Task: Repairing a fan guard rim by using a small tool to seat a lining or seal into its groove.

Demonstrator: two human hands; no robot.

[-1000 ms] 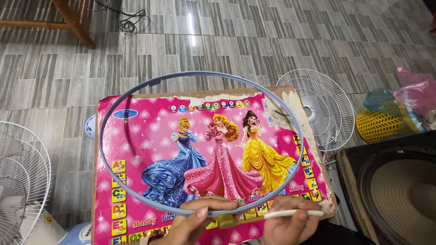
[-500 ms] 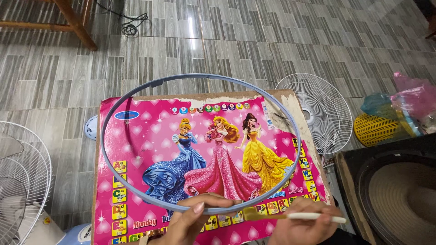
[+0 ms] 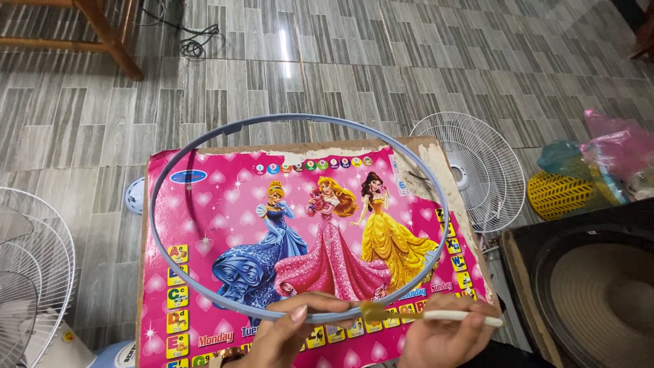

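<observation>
Thin ring, light and springy: hold it at the near rim.
Your left hand (image 3: 289,334) pinches the blue-grey ring (image 3: 300,129) over the pink desk (image 3: 204,225); right hand (image 3: 443,334) fingers grip a brush (image 3: 436,315) touching the ring's near edge.

Count on view: two hands, left (image 3: 286,337) and right (image 3: 443,337); one blue ring (image 3: 204,143); one brush (image 3: 436,315); one pink bench (image 3: 225,204); two white fan grilles (image 3: 477,170) (image 3: 30,272); one yellow basket (image 3: 562,194).
</observation>
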